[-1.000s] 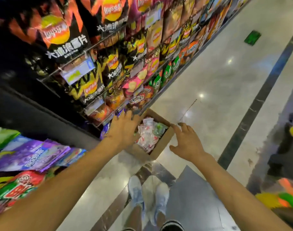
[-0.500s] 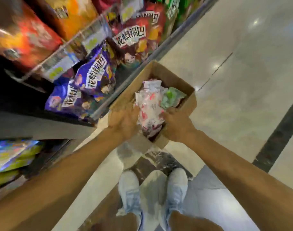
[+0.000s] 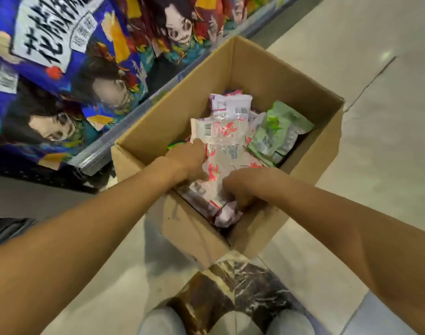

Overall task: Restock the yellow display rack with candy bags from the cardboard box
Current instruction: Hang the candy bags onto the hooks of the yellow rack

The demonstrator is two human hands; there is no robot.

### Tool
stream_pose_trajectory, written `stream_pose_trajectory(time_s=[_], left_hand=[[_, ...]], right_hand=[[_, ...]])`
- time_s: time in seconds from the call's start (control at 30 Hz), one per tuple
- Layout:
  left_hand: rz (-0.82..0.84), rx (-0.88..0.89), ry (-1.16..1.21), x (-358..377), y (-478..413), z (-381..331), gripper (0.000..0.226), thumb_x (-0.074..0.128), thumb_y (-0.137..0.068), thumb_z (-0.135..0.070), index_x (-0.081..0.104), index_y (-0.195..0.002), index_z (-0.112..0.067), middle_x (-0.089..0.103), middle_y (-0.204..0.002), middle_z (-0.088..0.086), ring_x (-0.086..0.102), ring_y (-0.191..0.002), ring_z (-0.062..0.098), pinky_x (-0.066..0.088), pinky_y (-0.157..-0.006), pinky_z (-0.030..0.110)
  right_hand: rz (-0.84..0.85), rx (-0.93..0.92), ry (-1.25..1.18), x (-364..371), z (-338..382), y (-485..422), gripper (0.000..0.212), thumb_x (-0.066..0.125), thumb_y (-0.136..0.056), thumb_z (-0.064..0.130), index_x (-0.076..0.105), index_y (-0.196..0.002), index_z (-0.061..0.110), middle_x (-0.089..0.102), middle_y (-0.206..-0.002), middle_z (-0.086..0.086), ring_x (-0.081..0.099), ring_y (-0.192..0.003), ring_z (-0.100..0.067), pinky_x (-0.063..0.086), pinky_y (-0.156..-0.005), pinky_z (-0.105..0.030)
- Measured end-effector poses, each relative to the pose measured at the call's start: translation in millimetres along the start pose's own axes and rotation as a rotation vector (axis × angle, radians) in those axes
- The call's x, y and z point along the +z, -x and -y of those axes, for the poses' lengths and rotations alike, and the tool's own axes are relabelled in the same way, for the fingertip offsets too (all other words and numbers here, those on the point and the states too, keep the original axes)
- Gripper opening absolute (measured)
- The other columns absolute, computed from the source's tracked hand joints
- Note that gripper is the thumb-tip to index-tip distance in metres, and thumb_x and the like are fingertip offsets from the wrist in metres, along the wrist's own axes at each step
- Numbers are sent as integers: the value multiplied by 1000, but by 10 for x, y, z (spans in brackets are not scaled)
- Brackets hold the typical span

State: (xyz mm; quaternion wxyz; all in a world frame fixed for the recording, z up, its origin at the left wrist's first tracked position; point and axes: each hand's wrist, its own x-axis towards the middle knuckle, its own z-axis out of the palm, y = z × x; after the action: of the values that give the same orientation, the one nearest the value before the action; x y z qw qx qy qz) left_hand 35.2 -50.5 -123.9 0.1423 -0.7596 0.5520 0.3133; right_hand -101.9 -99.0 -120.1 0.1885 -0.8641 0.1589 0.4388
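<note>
The cardboard box (image 3: 267,73) stands open on the pale floor (image 3: 380,170). Its long left wall runs close beside the grey base rail of a shelf (image 3: 105,148), which is packed with blue snack bags (image 3: 61,68). That side is tight, while the floor to the right of the box and beyond it lies open. The near corner points toward the person's shoes (image 3: 288,320), with a dark marble tile (image 3: 242,286) between them. The box walls rise above the candy bags inside, and a dark gap shows at the far right corner.

Both hands are down inside the near end of the box. The left hand (image 3: 189,160) has its fingers curled round the left edge of a pink-flowered candy bag (image 3: 227,146) that lies on top of the pile. The right hand (image 3: 245,187) is clenched on the lower end of the same bag, fingertips buried among the wrappers. A green candy bag (image 3: 276,134) leans at the right wall, and a purple-and-white candy bag (image 3: 230,106) lies further back.
</note>
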Motion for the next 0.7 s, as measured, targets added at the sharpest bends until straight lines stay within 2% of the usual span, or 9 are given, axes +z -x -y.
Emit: stream_pose_trajectory(time_s=[0.07,0.2,0.3,0.37,0.43,0.5,0.6,0.67,0.7], left_hand=[[38,17,-2,-46,-25,43,40,77,-81,-39,53,-98,-13,64,-116,13,60,-107,33,45,-81,34],[35,19,55,-200,24,148,32,74,-83,-37,54,-73,-14,65,-89,8,59,-82,27,41,-66,29],[-100,2,90,-477,223,199,26,70,-85,-35,57,-71,-16,62,-77,3,57,-77,24,38,-61,29],[-253,-7,90,-658,335,206,28,67,-87,-33,57,-68,-15,58,-70,2,56,-76,24,37,-60,30],[-423,-22,7,-751,370,138,35,64,-88,-34,49,-63,-14,48,-63,2,53,-76,29,39,-65,32],[-487,-53,-33,-716,337,-14,36,63,-89,-33,48,-64,-11,44,-62,1,54,-72,30,46,-64,34],[-299,-23,166,-514,158,-164,33,61,-91,-35,57,-68,-13,60,-66,2,68,-73,26,57,-70,34],[-104,-4,342,-370,36,-125,36,56,-94,-38,63,-69,-12,67,-71,4,67,-71,25,55,-72,31],[-66,16,359,-322,5,-77,36,54,-96,-33,64,-69,-12,68,-73,5,65,-72,25,52,-72,30]], right_hand=[[-88,-31,41,-84,-19,91,6,69,-84,14,66,-90,13,53,-73,0,57,-79,-28,46,-60,-29],[-287,-15,-29,-361,-213,441,10,65,-85,18,69,-83,9,61,-78,-6,58,-77,-27,51,-71,-37],[-463,83,-79,-542,-376,698,19,64,-83,22,71,-87,5,64,-78,-10,57,-75,-29,47,-67,-34],[-619,159,-114,-583,-470,770,23,63,-83,23,69,-92,4,68,-87,-17,60,-79,-36,47,-67,-36],[-757,237,-178,-553,-500,720,31,61,-85,28,64,-108,6,67,-103,-19,62,-92,-40,47,-72,-39],[-830,291,-293,-489,-474,589,40,62,-88,27,56,-122,8,65,-116,-20,61,-103,-41,48,-79,-41],[-819,286,-557,-393,-406,396,53,64,-89,25,48,-137,10,61,-126,-19,57,-115,-37,46,-88,-36],[-780,236,-749,-355,-404,322,60,66,-89,28,44,-144,14,57,-136,-15,55,-121,-33,45,-95,-34],[-735,206,-836,-337,-424,309,63,66,-90,29,41,-147,17,55,-140,-12,54,-124,-30,44,-100,-35]])
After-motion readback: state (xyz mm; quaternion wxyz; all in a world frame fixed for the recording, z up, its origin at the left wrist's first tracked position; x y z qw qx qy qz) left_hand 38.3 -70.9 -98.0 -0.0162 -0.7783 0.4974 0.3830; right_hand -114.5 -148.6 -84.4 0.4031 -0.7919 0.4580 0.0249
